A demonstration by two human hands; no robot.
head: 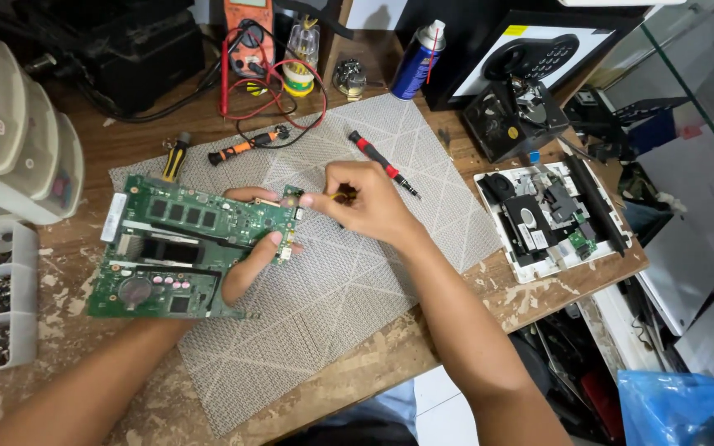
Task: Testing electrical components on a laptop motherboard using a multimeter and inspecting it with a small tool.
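Head view is showing a person working over a grey mat [332,289] on a worn wooden desk [68,248]. The left hand [249,256] is gripping a green board [192,248] from below, its fingers [251,195] curled up behind the far edge and the thumb pressing on the near face, so they are clamped on the board and holding it tilted just above the mat. The right hand [365,202] is pinching a small tool [342,196] at the board's right corner; its fingers are closed together around the tool, though the tip itself is too small to make out. A red screwdriver [383,163] is lying on the mat just beyond the right hand, and two more drivers, one yellow [177,157] and one orange [245,146], are resting near the mat's far edge. A spray can [420,58] and a meter with red leads [245,33] are standing at the back, and an opened drive [551,219] is sitting to the right. To do this well, I judge the left hand should be keeping the board steady by its edges, away from the chips, while the right hand is keeping the tool straight on the corner fitting and pressing lightly, so the tip is not slipping across the board.
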